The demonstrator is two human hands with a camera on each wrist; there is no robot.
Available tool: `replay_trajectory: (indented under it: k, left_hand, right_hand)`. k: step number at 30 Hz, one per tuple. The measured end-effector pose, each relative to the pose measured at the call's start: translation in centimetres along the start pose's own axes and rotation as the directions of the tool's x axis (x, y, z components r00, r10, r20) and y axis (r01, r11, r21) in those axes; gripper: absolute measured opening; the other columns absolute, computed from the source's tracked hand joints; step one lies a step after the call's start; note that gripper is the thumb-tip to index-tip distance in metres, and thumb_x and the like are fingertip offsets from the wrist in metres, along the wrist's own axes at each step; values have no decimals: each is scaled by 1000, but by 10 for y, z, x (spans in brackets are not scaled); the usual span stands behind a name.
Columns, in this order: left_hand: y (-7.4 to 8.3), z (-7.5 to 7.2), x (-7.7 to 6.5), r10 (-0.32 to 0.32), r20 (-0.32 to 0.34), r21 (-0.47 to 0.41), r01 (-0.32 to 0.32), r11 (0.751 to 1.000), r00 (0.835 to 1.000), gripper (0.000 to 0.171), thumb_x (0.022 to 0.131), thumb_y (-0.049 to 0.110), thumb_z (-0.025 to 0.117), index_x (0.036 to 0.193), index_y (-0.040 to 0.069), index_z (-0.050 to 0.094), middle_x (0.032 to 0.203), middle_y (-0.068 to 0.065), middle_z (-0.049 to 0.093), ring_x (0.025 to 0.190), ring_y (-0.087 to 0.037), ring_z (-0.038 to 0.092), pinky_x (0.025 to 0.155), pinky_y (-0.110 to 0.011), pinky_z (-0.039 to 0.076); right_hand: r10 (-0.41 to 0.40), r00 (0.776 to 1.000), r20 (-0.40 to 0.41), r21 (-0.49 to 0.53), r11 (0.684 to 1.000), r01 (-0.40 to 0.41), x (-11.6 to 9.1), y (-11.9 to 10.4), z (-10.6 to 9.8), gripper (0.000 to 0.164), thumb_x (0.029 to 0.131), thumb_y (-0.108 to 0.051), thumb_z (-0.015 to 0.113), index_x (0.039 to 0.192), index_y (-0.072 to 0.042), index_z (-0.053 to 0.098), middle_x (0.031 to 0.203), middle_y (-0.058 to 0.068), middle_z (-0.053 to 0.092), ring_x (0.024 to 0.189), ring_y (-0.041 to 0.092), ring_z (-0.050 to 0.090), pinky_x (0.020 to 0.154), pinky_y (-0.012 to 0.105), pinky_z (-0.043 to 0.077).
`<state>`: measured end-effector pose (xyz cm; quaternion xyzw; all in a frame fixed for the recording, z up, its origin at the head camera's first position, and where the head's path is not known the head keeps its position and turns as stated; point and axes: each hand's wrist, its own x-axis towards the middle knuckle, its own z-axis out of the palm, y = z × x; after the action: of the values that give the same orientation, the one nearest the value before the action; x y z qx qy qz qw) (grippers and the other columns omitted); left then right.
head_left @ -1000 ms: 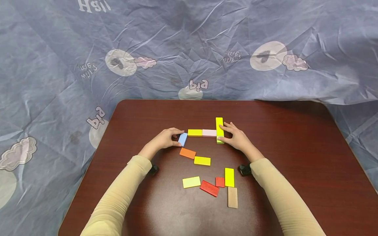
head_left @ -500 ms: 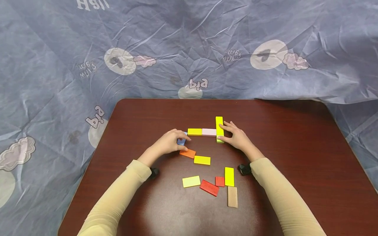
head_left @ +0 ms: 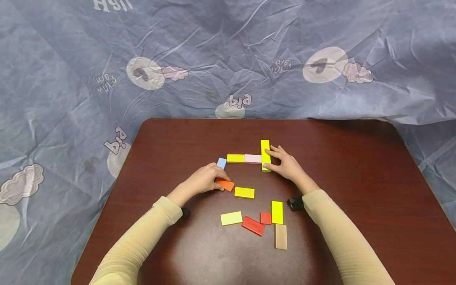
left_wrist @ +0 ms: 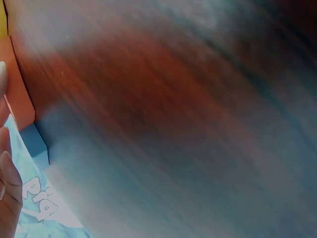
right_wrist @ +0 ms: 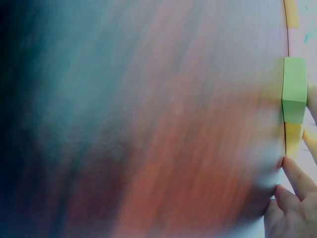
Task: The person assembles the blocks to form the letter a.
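Fingers of the left hand [head_left: 204, 179] are now pinching the orange block [head_left: 226, 185] on the tabletop [head_left: 349, 174], instead of spanning the blue block [head_left: 221, 163]; the right hand [head_left: 287, 165], loosely spread, is still touching the yellow block [head_left: 265, 146] and apparently the light-green block [head_left: 266, 168].

Cannot see, in the head view, the left end of the orange block [head_left: 227, 185] or the near end of the blue block [head_left: 221, 162], covered by the left hand [head_left: 204, 180]. Lose the left sleeve [head_left: 128, 245] and right sleeve [head_left: 350, 241] past the bottom edge. In the left wrist view, get only cropped fingers and a blurred tabletop [left_wrist: 148, 99]; in the right, find the right hand [right_wrist: 296, 215] cut off by the right edge.
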<state>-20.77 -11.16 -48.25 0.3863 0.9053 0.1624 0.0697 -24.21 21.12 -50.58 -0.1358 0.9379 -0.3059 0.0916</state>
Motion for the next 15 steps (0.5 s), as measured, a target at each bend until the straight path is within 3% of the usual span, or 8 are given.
replay_trajectory:
  k: [15]
  left_hand:
    - [-3,-10,-3,-20,53,-46,22,999,998,29,77,12,84,105,19,78,106,7,75,92,-15,55,78,-26,47]
  right_hand:
    - [2,1000,6,-7,1000,-2,0,0,-1,68,90,-35,71,149,-15,45,160,15,30,152,38,15,116,62,23]
